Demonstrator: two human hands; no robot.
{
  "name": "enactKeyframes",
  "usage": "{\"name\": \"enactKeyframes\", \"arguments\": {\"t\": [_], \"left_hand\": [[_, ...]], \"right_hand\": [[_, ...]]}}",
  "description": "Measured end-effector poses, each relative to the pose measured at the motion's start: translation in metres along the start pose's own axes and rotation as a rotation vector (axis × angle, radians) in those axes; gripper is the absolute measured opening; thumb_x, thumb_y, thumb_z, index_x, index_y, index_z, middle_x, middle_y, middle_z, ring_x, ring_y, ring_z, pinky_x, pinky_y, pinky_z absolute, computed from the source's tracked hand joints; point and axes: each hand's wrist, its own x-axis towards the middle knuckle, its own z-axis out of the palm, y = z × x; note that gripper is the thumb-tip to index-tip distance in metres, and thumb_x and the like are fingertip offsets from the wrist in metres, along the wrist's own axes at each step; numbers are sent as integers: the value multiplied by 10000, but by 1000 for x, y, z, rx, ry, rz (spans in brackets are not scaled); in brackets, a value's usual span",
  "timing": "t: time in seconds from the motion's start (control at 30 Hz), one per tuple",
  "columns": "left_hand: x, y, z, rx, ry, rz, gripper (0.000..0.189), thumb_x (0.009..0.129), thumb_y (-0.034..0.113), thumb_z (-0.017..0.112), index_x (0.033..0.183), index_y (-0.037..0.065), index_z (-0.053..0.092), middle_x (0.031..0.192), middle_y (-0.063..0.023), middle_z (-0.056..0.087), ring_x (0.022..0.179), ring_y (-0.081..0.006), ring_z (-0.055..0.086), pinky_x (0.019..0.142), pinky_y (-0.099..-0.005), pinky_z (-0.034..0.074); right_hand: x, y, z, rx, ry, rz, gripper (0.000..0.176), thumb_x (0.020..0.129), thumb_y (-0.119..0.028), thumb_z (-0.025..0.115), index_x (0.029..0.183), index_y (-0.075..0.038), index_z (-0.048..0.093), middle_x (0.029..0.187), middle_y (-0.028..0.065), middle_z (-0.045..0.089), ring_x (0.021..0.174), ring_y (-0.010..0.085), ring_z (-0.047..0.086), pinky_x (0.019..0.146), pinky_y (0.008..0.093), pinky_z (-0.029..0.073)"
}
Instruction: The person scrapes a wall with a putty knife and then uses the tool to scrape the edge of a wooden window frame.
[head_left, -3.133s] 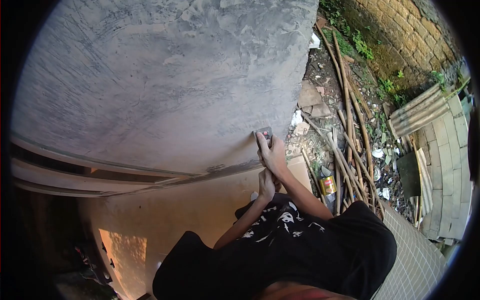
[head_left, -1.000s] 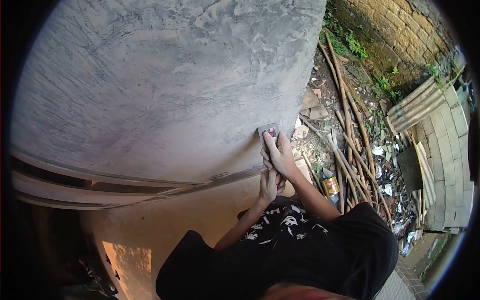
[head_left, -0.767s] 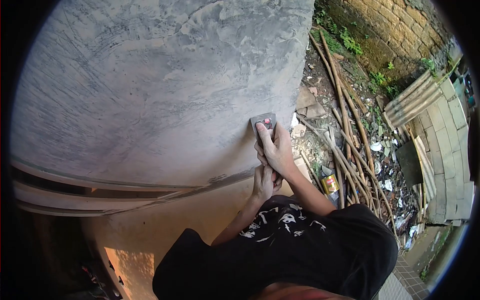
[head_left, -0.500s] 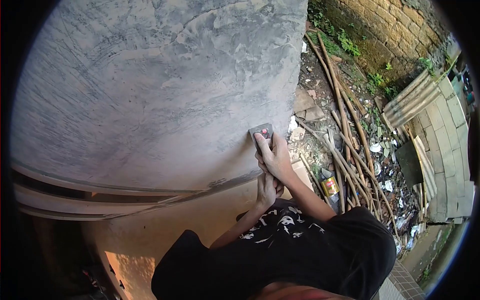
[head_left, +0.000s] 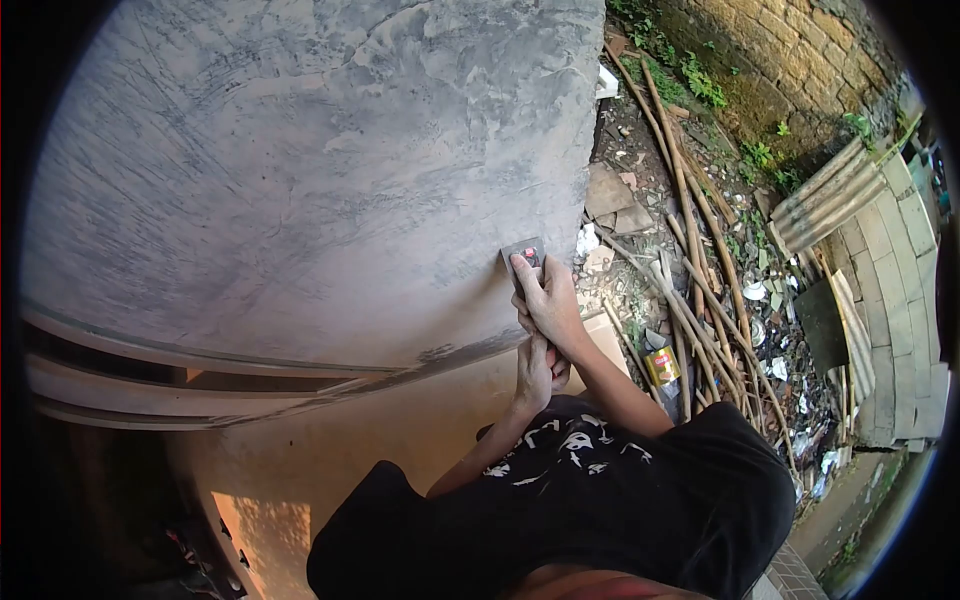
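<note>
My right hand [head_left: 550, 300] is closed around a flat grey scraper-like tool [head_left: 523, 247] with a black and red patch on its face. The thumb presses on top of it. The tool lies against the grey and white plastered wall [head_left: 330, 190], near its right edge and above its lower border. Just below the right hand, my left hand [head_left: 537, 378] is closed close to the right wrist. What its fingers hold, if anything, is hidden. Scratches and patchy streaks cover the wall.
Below the wall runs a grooved ledge [head_left: 200, 385], with a tan surface [head_left: 370, 440] beneath. On the right, long wooden poles [head_left: 690, 230] lie over rubble and litter, beside a yellow and red packet [head_left: 662, 367]. A corrugated sheet [head_left: 830, 190] and a block wall [head_left: 880, 290] stand farther right.
The tool and my right hand sit slightly higher in view, with the tool turned a little. The wall's right edge has shifted slightly left in view. Both hands remain closed.
</note>
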Motion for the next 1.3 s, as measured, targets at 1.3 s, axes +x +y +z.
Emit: {"name": "enactKeyframes", "arguments": {"t": [1.3], "left_hand": [[-5, 64, 75, -80, -403, 72, 401, 967, 479, 350, 863, 103, 438, 525, 19, 344, 325, -71, 255, 290, -209, 195]], "right_hand": [[-14, -110, -20, -53, -91, -345, 211, 980, -220, 439, 967, -15, 395, 505, 22, 451, 354, 86, 399, 335, 236, 320]]}}
